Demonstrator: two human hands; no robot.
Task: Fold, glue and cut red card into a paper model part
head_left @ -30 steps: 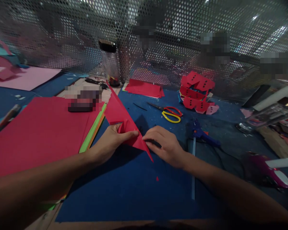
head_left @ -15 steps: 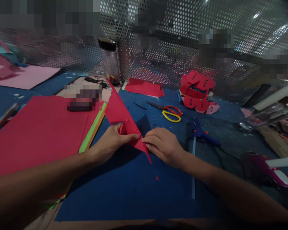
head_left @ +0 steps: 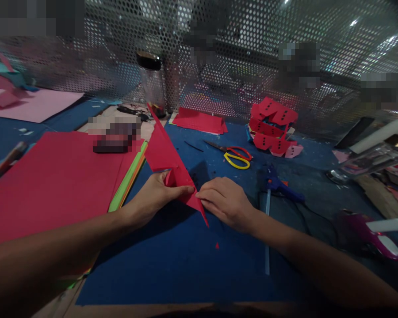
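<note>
Above the blue table surface (head_left: 172,274), a folded piece of red paper (head_left: 162,152) is held tilted between my two hands. My left hand (head_left: 159,194) grips its lower left part, with the thumb pressed along the near flap and the other fingers partly hidden behind it. At the lower right edge, the fingertips of my right hand (head_left: 225,201) pinch the fold. A pointed end of the paper sticks out below the fingers. On the table just under the hands lies a tiny red scrap (head_left: 217,245).
Large red sheets (head_left: 63,181) with green and orange ones beneath lie left. Scissors (head_left: 237,159), red paper pieces (head_left: 199,120) and dotted red cut-outs (head_left: 275,128) are behind. Right stand a blue glue gun (head_left: 281,185) with its glue stick, and a magenta tool (head_left: 378,234). A jar (head_left: 152,84) is at back.
Hardly anything differs. The red paper has shifted very slightly at its tips, while both hands keep the same hold and place.
</note>
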